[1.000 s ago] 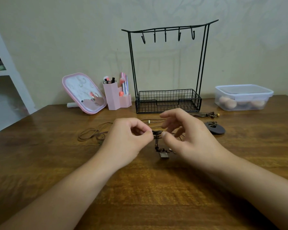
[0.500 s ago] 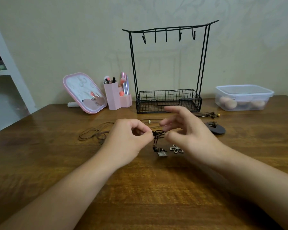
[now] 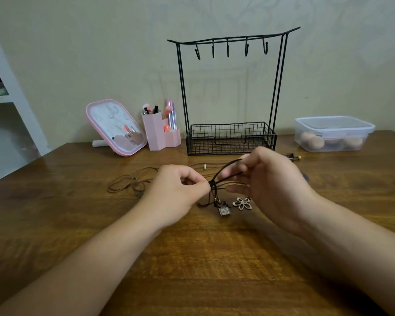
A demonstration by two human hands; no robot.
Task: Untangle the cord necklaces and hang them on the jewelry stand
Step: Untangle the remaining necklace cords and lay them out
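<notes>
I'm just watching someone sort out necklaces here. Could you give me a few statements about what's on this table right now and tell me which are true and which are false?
1. The hooks of the black wire jewelry stand carry no necklaces. True.
2. The left hand pinches the tangled dark brown cords. True.
3. The right hand lies flat on the wooden table. False: it is raised and holds a loop of the cords.
4. The flower-shaped metal pendant hangs from a hook. False: it lies on the table.
5. The clear lidded plastic box stands to the right of the stand. True.
</notes>
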